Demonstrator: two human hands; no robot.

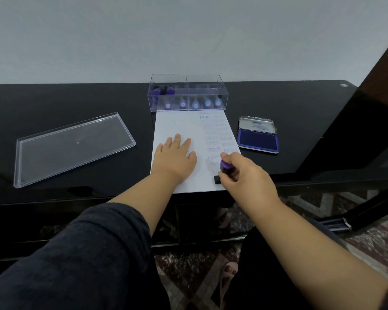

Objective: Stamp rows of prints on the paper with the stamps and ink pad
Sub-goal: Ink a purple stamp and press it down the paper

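Note:
A white sheet of paper (179, 124) lies on the black table, with two columns of blue prints down its right side. My left hand (175, 156) lies flat on the paper with its fingers spread. My right hand (244, 175) grips a stamp with a purple knob (225, 164); its black base (217, 179) sits on the paper near the lower right corner. The open ink pad (258, 139), blue inside a metal tin, sits to the right of the paper. A clear box (187, 95) behind the paper holds several more stamps.
The box's clear lid (72, 146) lies on the table at the left. The black table (65, 101) stands against a pale wall. A dark wooden post (363, 113) rises at the right. Patterned floor and a slippered foot show below the table's front edge.

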